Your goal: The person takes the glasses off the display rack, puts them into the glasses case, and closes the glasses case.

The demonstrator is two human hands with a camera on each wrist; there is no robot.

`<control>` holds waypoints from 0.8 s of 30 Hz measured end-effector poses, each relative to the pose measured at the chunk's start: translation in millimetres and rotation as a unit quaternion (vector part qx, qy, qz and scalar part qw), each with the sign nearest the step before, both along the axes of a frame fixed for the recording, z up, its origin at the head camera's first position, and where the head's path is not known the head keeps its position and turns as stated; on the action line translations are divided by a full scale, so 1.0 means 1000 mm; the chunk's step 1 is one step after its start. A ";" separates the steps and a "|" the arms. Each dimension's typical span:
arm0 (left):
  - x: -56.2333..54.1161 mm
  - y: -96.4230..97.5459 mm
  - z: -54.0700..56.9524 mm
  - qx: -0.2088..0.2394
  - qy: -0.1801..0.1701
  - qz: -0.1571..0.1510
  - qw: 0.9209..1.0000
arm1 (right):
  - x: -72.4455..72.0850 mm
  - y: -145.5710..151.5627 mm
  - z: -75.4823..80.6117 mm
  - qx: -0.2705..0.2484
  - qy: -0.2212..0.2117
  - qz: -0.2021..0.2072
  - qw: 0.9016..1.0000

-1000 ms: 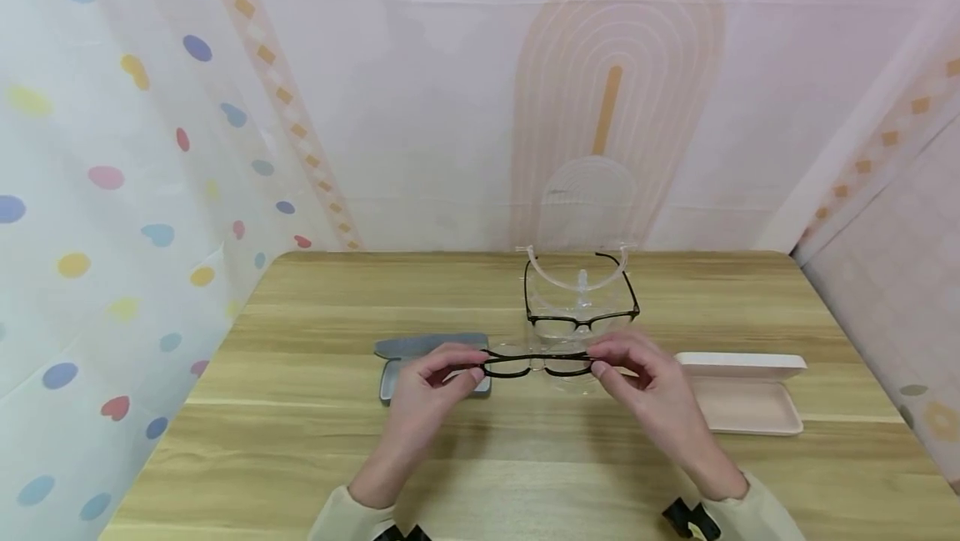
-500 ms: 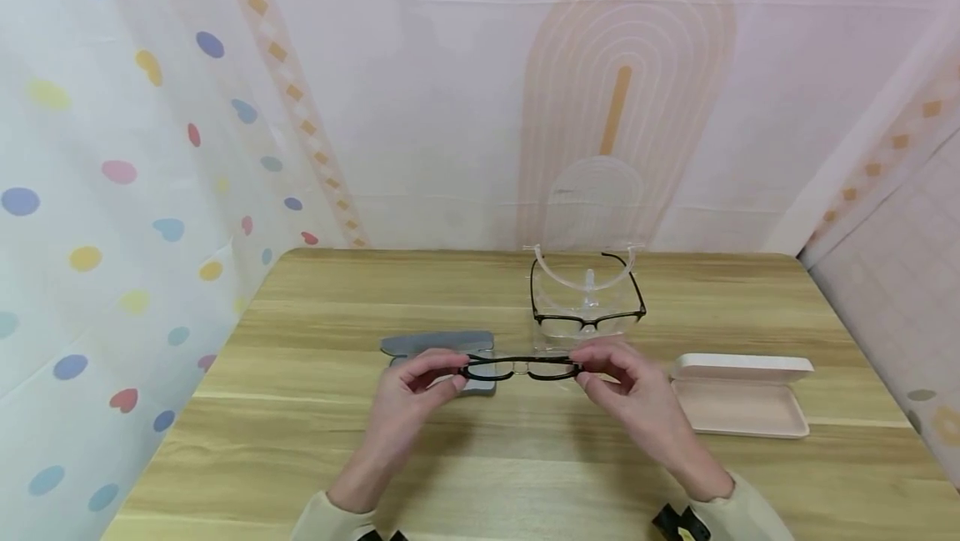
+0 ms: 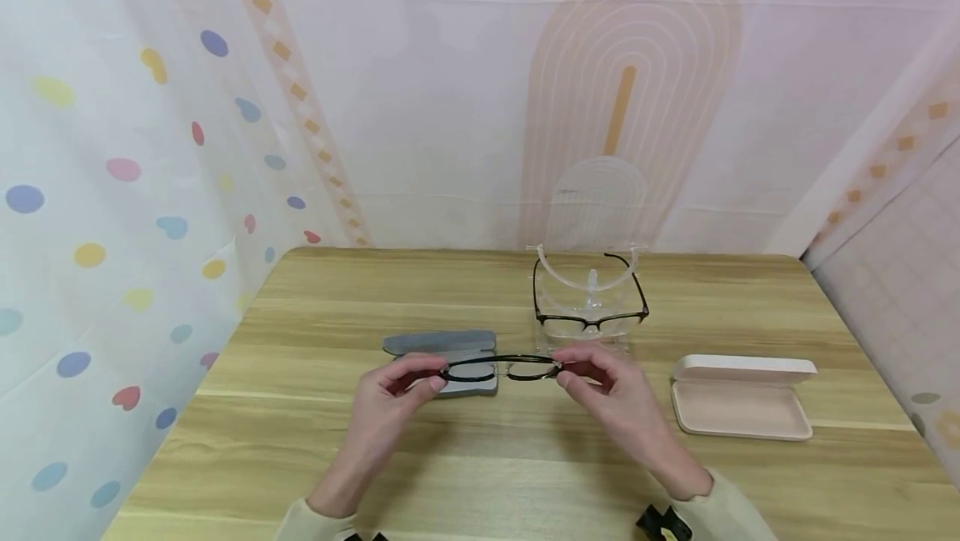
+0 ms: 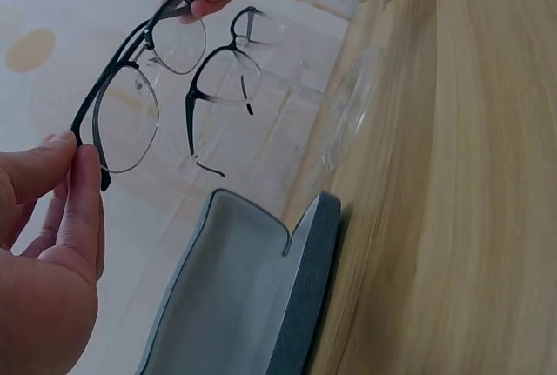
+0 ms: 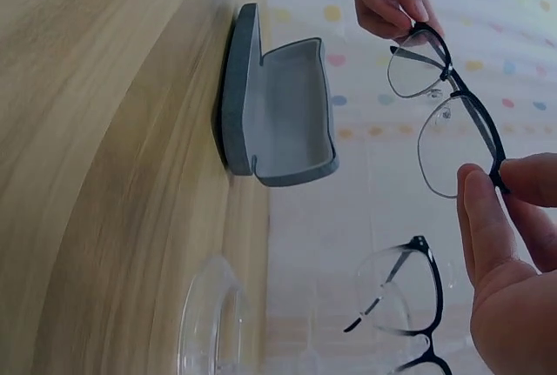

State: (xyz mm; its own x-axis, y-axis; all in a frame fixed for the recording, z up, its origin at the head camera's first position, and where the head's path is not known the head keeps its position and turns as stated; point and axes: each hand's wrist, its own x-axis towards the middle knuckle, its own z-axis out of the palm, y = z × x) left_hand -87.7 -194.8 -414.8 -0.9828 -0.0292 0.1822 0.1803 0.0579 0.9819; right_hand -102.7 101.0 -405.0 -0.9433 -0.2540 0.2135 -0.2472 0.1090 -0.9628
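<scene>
Left hand [image 3: 381, 401] | pinches glasses [image 3: 491, 359] | grey case [image 3: 442, 342] below (partly hidden) | stand [image 3: 592, 280] beyond

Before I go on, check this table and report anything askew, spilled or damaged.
Nothing stands out. The held glasses look intact, the second pair sits level on the clear stand, and the grey case and pale pink case lie open. No spill shows.

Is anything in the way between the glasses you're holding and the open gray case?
Nothing visible. The left hand and right hand pinch the held glasses, and the right wrist view shows a clear gap from there to the gray case. The other glasses are farther back.
</scene>
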 end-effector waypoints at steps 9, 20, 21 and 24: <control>0.002 -0.010 -0.001 -0.001 0.006 0.057 0.998 | -0.004 -0.015 -0.001 -0.014 0.001 -0.003 1.000; 0.004 -0.024 -0.003 -0.007 0.000 0.111 0.994 | -0.009 -0.038 -0.003 -0.003 -0.012 -0.033 0.999; 0.004 -0.026 -0.003 -0.006 -0.001 0.113 0.994 | -0.009 -0.039 -0.003 -0.001 -0.012 -0.035 0.999; 0.004 -0.029 -0.004 -0.005 -0.007 0.124 0.992 | -0.011 -0.045 -0.004 0.000 -0.010 -0.036 0.999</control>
State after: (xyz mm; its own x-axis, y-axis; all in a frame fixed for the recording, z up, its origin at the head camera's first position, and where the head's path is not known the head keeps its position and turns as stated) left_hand -83.9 -223.8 -419.1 -0.9479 -0.2689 0.1710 0.1466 0.1083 0.9832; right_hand -113.5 55.9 -409.1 -0.9634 -0.1846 0.1945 -0.2195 0.1263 -0.9674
